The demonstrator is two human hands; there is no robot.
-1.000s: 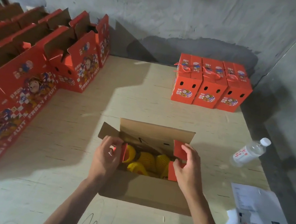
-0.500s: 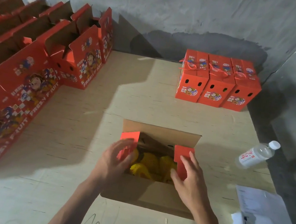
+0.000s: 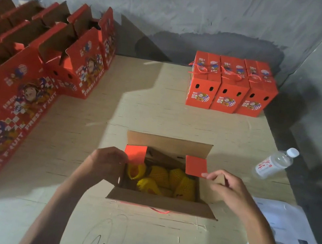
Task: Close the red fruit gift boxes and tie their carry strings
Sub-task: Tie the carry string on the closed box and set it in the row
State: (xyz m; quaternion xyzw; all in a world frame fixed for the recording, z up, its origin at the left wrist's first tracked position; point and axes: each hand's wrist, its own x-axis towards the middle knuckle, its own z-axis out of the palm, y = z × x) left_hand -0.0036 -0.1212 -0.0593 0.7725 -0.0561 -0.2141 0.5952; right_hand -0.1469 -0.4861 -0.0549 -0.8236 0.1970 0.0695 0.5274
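Rough grey plaster walls close in behind a pale wooden table (image 3: pixel 157 110), lit unevenly so that shadow falls across its left side. Near the table's front edge, at the middle, sits the open box (image 3: pixel 161 203), its long flaps standing out and fruit in yellow foam netting (image 3: pixel 163 180) showing inside. The left hand (image 3: pixel 107 163) grips the left red side flap (image 3: pixel 135 153) with fingers curled round its edge; the right hand (image 3: pixel 229 187) pinches the right red side flap (image 3: pixel 195 165) at its near corner. Three closed boxes (image 3: pixel 232 86) with tied strings stand at the far right edge, open ones (image 3: pixel 35 85) line the left edge, and a water bottle (image 3: pixel 273 163) lies at the right edge.

The corrugated card looks stiff yet light and will likely crease only at its scored folds, so holding each flap near its free edge seems sound. The loaded box is probably heavy; the netted fruit looks soft and bruisable, so flaps should fold down gently.
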